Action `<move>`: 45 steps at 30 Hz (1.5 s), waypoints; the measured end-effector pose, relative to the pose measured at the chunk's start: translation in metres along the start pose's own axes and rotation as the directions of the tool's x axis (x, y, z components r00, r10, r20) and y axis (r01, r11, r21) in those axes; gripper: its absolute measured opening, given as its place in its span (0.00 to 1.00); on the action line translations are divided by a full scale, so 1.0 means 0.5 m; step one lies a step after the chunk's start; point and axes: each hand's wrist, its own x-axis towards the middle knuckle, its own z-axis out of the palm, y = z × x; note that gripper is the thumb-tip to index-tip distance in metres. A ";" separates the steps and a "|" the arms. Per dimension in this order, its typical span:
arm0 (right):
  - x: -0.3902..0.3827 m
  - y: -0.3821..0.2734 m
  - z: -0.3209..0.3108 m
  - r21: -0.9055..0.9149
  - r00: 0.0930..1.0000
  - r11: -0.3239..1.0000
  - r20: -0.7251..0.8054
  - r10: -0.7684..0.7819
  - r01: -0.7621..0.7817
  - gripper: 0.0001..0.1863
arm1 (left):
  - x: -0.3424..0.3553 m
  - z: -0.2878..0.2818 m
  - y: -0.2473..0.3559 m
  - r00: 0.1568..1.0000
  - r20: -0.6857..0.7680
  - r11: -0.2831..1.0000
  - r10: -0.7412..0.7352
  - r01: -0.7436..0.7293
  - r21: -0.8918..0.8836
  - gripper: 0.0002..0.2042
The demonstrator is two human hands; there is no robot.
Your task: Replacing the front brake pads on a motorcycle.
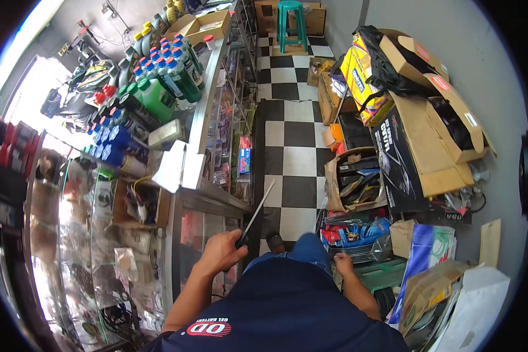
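My left hand (222, 252) is wrapped round the dark handle of a long screwdriver (258, 210). Its thin pale shaft points forward and slightly right, over the checkered floor beside the glass counter. My right hand (343, 263) hangs low by my right thigh with its fingers curled closed. Whether anything small sits in those fingers is hidden. Close to this hand are plastic-wrapped blue and red packets (358, 232) and a green surface (374, 276).
Left stands a glass display counter (202, 126) with bottles (182, 82), white papers (176, 167) and an open box (138, 205) of wired parts. Along the right wall are stacked cardboard boxes (434, 158) and an open carton (355, 182). A green stool (292, 26) stands at the aisle's far end.
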 end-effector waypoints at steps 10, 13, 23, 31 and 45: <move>0.395 -0.276 -0.048 0.108 1.000 0.994 -0.009 -0.014 0.015 0.12 | 0.324 -0.161 0.066 0.993 -0.107 0.981 0.038 -0.058 -0.184 0.13; 0.564 -0.373 -0.076 0.100 0.998 0.993 0.026 -0.060 0.058 0.13 | 0.452 -0.182 0.099 0.994 -0.104 0.981 -0.013 -0.007 -0.193 0.13; 0.994 -0.776 -0.180 0.025 0.963 0.972 0.135 -0.235 0.234 0.12 | 0.811 -0.303 0.203 0.981 -0.160 0.970 -0.108 0.069 -0.232 0.11; 1.193 -0.919 -0.174 -0.016 0.973 0.988 0.180 -0.146 0.152 0.14 | 1.086 -0.407 0.162 0.957 -0.290 0.981 -0.010 -0.047 -0.187 0.09; 1.576 -1.086 -0.181 0.124 0.991 0.990 0.110 -0.077 0.063 0.12 | 1.484 -0.541 0.132 0.992 -0.122 0.999 -0.029 0.023 -0.050 0.12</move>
